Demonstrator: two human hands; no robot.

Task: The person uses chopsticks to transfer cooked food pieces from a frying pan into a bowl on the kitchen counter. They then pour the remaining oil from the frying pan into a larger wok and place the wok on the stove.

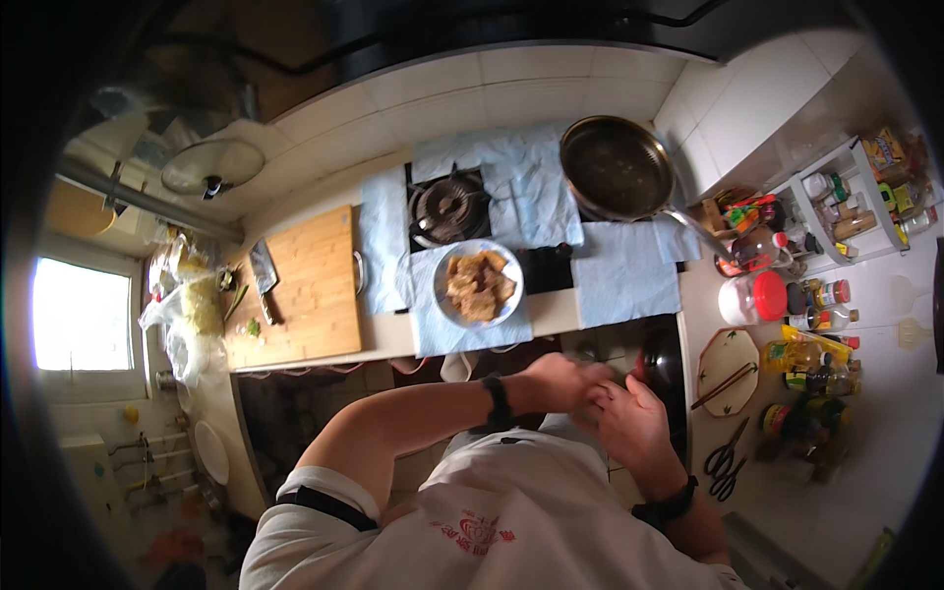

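Observation:
My left hand (564,381) reaches across the front of my body, its fingers blurred and overlapping the right hand. With palm turned up and fingers spread, my right hand (627,417) meets it there; I see nothing held between them. Nearest to both is a bowl (441,301) of browned, chunky food (479,286), set on blue paper towels (431,335) at the stove's front edge. Behind the bowl sits a bare gas burner (448,209). A frying pan (616,173) rests over the right burner, its handle pointing to the right.
A cleaver (264,276) lies on a wooden cutting board (317,295) to the left. Along the right counter are an octagonal plate (726,346) with chopsticks (726,386), scissors (726,461), a red-lidded jar (767,296) and several seasoning bottles (796,358). A glass lid (214,166) hangs at upper left.

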